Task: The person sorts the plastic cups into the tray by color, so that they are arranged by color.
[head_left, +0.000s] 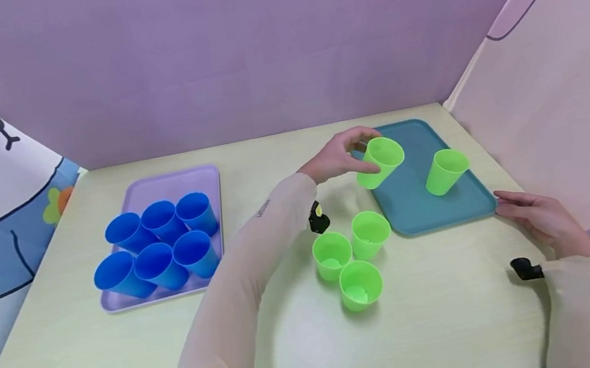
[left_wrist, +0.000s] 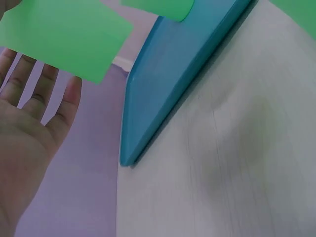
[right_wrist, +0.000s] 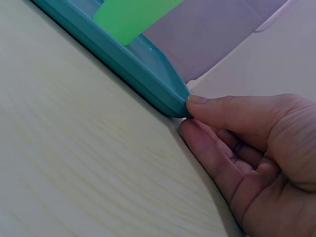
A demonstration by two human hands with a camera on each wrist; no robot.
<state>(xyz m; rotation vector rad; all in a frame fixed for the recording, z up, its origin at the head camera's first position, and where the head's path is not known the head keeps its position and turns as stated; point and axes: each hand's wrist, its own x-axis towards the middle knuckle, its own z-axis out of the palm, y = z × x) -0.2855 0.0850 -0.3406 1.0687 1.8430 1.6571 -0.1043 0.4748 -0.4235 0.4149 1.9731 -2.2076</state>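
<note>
My left hand point(head_left: 343, 155) holds a light green cup point(head_left: 385, 152) between thumb and fingers, raised over the left edge of a teal tray point(head_left: 412, 207). In the left wrist view the cup's green wall point(left_wrist: 59, 39) hides the fingertips. A second green cup point(head_left: 444, 173) stands upright on the tray's right part. At the tray's near right corner my right hand point(head_left: 545, 219) pinches the rim, thumb on top and a finger beneath, as the right wrist view shows. Three more green cups point(head_left: 361, 286) stand close together on the table, just in front of the tray's left side.
A lilac tray point(head_left: 174, 179) at the left carries several blue cups point(head_left: 159, 266) in two rows. The pale table point(head_left: 291, 342) meets a purple backdrop point(head_left: 232, 63) behind and printed cloths at both sides. My left forearm reaches across the table's middle.
</note>
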